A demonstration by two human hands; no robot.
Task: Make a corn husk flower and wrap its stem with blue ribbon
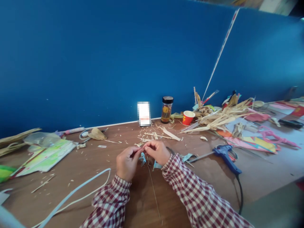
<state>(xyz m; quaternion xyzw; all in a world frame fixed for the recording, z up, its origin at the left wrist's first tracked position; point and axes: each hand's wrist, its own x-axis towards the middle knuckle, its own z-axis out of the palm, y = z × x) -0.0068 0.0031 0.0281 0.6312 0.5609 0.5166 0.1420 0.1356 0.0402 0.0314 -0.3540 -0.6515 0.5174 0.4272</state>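
The red paper cup point(188, 118) at two o'clock from the hands bears yellow lettering, too small to read; at twelve o'clock a white upright rectangle point(144, 114) is pixelated, so whatever reddish marking it carries cannot be made out. At one o'clock stands a black-lidded jar point(167, 110) with amber liquid inside. The thin strand point(153, 186) is pale, slender and almost straight, running from just below the fingertips towards a point between five and six o'clock, over the brown tabletop point(92, 161). The left hand point(127, 161) and the right hand point(157, 152) meet above it, each closed in a pinch, thumb against finger; which of them grips the strand's upper end I cannot tell, as the fingers cover it. Light-blue scraps point(157, 165) lie just beneath the right hand. A blue glue gun point(223, 155) rests at three o'clock, its nozzle facing the hands, while a pile of dried husks point(219, 120) spreads farther out at two. At nine o'clock is a green-and-white painted sheet point(52, 155).
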